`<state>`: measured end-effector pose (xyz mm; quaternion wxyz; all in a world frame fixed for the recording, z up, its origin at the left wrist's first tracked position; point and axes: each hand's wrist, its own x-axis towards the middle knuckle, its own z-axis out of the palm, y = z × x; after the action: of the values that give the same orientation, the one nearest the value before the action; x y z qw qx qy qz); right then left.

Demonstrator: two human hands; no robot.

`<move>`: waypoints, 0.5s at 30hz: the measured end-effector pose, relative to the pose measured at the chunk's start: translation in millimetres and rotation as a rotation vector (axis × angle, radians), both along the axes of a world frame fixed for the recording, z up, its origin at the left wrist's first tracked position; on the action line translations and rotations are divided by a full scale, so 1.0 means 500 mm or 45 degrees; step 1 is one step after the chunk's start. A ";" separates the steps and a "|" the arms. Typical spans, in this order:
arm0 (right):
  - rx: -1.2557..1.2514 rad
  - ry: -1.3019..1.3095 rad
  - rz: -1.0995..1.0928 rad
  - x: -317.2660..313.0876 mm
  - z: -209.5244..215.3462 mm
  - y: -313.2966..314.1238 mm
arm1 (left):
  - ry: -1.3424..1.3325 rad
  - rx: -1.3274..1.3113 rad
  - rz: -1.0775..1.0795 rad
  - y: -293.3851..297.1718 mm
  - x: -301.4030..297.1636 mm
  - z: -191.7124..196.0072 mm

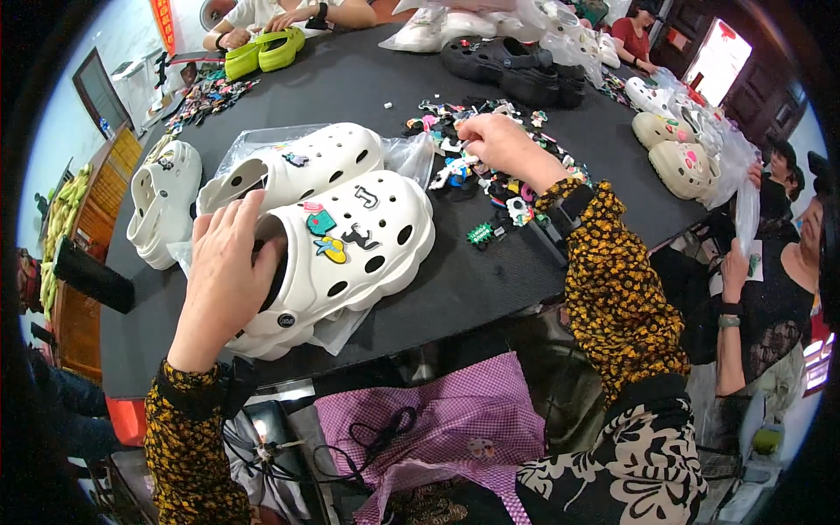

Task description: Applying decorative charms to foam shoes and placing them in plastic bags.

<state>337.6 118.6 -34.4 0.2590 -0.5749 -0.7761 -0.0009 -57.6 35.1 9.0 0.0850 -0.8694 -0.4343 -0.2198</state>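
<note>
Partly curled left grip (pixel 223 269) on clog (pixel 354 249).

Thumb of left hand (pixel 226 271) was partly lost in dark opening of front white clog (pixel 354 262); firmness of hold could not be told. Rear white clog (pixel 337 150) was partly covered by front one and by fingers. Clear plastic bag (pixel 411 157) lay mostly hidden beneath pair. Right hand (pixel 507 150) hung over charm pile (pixel 518 210); any piece between fingertips was too small to tell. Far charms (pixel 210 98) blurred together. Upper edge cut off co-worker (pixel 337 13); lower edge cut left sleeve (pixel 188 446).
</note>
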 end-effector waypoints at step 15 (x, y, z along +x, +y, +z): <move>-0.381 0.827 0.150 -0.042 0.077 -0.092 | -0.004 0.012 -0.004 0.003 -0.001 -0.001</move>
<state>316.8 72.6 3.9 0.4048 -0.5310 -0.6767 0.3103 -58.2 36.5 8.6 0.0880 -0.8693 -0.4321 -0.2235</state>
